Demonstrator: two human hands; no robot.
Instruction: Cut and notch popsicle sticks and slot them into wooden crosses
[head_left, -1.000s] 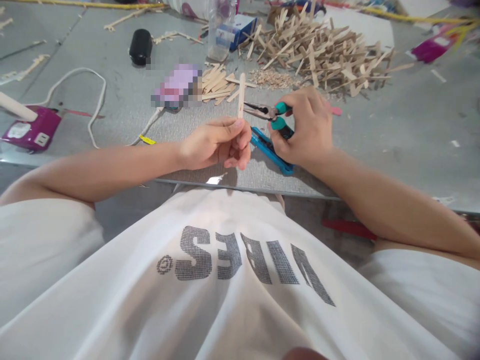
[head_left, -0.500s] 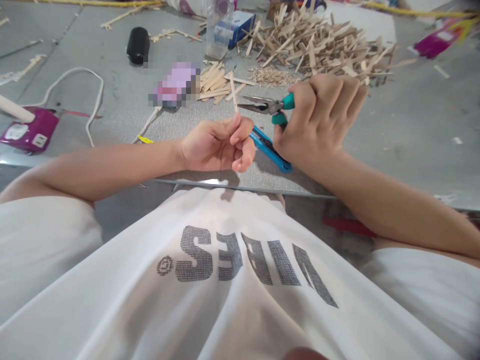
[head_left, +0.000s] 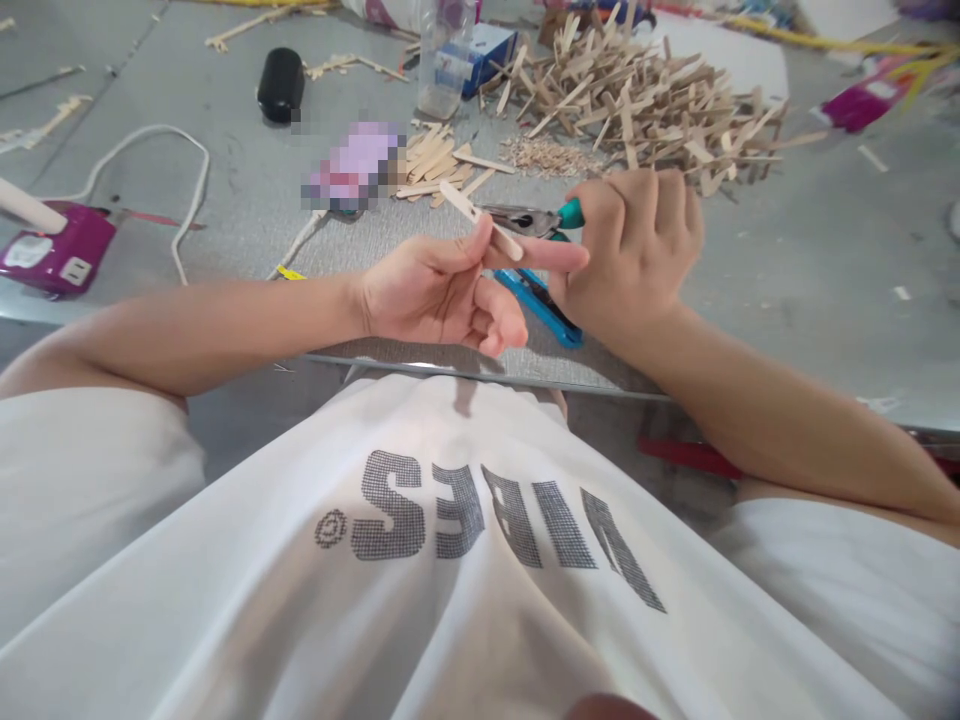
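A short wooden craft stick (head_left: 506, 243) is pinched under the thumb of my left hand (head_left: 442, 295), lying across the stretched-out index finger. The stick slants from upper left to lower right and has a small dark mark on it. My right hand (head_left: 630, 245) is wrapped round the green handles of the long-nose pliers (head_left: 529, 218), whose jaws point left behind the stick. Whether the jaws touch the stick I cannot tell. Below the pliers, on the table, lies a blue utility knife (head_left: 544, 310), partly covered by my hands.
Beyond my hands are a small pile of craft sticks (head_left: 431, 160), wood chips (head_left: 551, 157) and a large heap of sticks (head_left: 660, 95). A phone (head_left: 356, 160) with a white cable, a black case (head_left: 280, 85), a clear bottle (head_left: 441, 60) and a purple power socket (head_left: 60, 250) stand around.
The craft stick has turned from nearly upright to a slant across my left index finger, which has straightened out. My right hand and the pliers have shifted slightly left and down.
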